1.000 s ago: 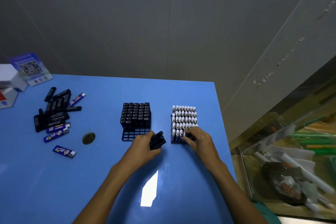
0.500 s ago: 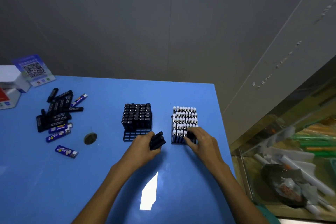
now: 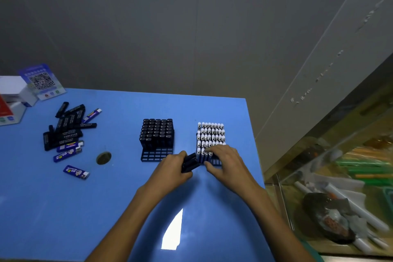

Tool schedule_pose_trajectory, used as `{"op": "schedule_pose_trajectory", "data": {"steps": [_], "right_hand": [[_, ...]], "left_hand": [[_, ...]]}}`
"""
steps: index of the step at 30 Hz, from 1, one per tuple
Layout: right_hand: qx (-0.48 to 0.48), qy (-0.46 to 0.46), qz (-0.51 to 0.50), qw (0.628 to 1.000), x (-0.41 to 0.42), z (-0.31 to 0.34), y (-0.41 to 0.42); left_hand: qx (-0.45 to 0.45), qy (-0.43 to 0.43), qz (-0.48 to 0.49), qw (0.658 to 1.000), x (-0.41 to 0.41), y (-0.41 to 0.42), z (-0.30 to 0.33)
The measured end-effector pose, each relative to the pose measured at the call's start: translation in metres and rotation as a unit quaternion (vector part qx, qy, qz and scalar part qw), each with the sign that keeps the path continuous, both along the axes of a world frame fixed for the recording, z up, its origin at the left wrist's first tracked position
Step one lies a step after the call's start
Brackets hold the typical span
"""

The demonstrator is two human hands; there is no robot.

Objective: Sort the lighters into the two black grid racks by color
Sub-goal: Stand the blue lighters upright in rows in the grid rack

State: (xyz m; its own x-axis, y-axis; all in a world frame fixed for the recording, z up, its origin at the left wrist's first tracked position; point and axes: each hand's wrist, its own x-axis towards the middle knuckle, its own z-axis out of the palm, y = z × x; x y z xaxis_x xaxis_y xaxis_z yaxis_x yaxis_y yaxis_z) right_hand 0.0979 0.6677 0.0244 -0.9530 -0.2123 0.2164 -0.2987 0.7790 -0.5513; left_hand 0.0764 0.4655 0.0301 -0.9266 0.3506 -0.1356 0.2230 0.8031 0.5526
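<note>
Both racks are nearly full: black lighters fill the left rack (image 3: 157,156), white-capped blue ones the right rack (image 3: 217,162). The left hand (image 3: 172,171) grips spare black lighters (image 3: 190,162); the right hand (image 3: 226,160) fingers the blue rows. A loose pile (image 3: 66,132) waits on the desk (image 3: 42,208).

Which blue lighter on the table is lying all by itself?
The blue lighter nearest the person, below the brown spot. It lies alone on the table, while the other loose blue ones touch or sit beside the black lighter pile.
</note>
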Motion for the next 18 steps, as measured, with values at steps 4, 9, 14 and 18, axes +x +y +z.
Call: {"op": "schedule_pose_trajectory", "data": {"steps": [4,9,14,18], "right_hand": [[-0.116,-0.108,0.019,0.987,0.001,0.013,-0.006],[-0.154,-0.206,0.05,0.965,0.002,0.02,-0.008],[-0.211,-0.262,0.051,0.94,0.004,0.018,0.001],[-0.249,-0.278,0.029,0.927,0.005,0.022,0.012]], "left_hand": [[-0.025,0.007,-0.009,1.0,0.011,0.008,0.003],[-0.061,0.009,-0.025,0.998,0.026,0.02,0.008],[-0.074,0.0,-0.023,0.997,0.036,0.024,0.009],[-0.073,-0.011,-0.009,0.997,0.036,0.022,0.008]]}}
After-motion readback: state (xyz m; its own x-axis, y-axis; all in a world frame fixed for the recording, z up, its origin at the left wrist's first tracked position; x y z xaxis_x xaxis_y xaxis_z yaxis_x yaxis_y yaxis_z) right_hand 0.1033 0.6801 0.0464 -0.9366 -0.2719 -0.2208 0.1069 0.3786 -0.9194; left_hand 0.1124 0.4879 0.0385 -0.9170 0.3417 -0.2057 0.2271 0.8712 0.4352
